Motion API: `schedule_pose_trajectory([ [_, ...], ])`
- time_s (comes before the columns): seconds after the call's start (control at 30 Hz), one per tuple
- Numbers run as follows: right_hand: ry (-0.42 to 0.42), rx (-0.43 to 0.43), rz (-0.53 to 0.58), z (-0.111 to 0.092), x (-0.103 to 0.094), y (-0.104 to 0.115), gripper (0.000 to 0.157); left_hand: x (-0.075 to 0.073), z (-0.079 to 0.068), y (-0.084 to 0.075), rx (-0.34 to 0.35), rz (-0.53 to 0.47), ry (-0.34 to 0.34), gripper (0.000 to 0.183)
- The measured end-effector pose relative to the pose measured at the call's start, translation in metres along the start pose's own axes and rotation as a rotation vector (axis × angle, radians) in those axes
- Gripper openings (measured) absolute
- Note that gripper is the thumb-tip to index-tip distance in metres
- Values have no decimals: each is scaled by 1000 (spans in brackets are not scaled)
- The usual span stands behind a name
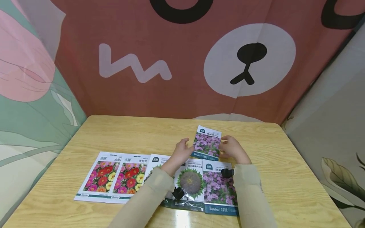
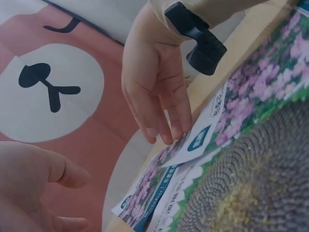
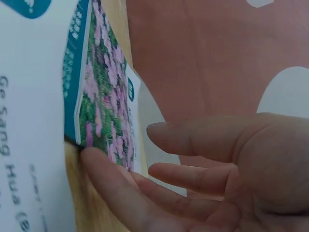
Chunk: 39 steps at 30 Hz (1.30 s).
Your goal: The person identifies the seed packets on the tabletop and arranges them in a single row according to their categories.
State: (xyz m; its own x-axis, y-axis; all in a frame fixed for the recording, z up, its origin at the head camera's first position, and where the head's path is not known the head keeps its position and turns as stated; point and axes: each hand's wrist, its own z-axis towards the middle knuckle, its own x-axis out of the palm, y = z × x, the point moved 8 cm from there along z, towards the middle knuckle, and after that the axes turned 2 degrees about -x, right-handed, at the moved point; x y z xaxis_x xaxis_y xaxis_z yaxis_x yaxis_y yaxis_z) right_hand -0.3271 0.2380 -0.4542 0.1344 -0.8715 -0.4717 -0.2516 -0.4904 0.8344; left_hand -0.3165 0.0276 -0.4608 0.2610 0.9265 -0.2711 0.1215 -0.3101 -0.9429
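A seed packet with purple flowers [image 1: 207, 142] lies on the table behind a row of other packets. My left hand [image 1: 182, 153] is at its left edge, fingers loosely bent; in the left wrist view the thumb and a finger of this hand [image 2: 38, 188] stand apart. At the packet's right edge is my right hand [image 1: 233, 149], thumb raised. One fingertip [image 3: 91, 157] of it touches or nearly touches the packet's edge in the right wrist view. Just in front lies a second purple-flower packet [image 1: 218, 190], beside a sunflower-head packet [image 1: 190, 183].
Two packets with red, pink and yellow flowers [image 1: 99, 177] overlap at the left of the row. Another green-and-white packet [image 1: 155, 160] is partly hidden by my left forearm. The wooden table [image 1: 285, 177] meets a brown bear-print cloth [image 1: 137, 98] at the back.
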Motion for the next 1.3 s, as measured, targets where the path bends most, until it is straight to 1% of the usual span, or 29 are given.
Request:
schedule_pose_trajectory([
  [0.07,4,-2,28,0,3,1,57,1,1,1,-3,-7,6,62],
  [0.27,-16,7,56,3,7,1,56,2,2,1,-8,-53,18,63],
  [0.47,-50,24,97,9,6,-1,56,-3,1,4,-28,-115,-7,61],
  [0.57,-59,20,107,11,4,-2,55,-5,2,7,-24,-143,-18,58],
  [0.63,-68,15,111,11,3,-2,52,-7,3,8,-24,-161,-38,56],
  [0.83,-119,-14,115,12,-1,0,47,-11,3,8,-21,-219,-86,53],
  [0.93,-126,-27,111,11,-4,2,48,-11,3,7,-18,-260,-78,52],
  [1.1,-92,-49,103,9,-8,5,50,-10,3,7,-15,-333,-49,49],
  [1.3,-63,-71,111,4,-12,10,51,-7,6,6,19,-392,-18,45],
])
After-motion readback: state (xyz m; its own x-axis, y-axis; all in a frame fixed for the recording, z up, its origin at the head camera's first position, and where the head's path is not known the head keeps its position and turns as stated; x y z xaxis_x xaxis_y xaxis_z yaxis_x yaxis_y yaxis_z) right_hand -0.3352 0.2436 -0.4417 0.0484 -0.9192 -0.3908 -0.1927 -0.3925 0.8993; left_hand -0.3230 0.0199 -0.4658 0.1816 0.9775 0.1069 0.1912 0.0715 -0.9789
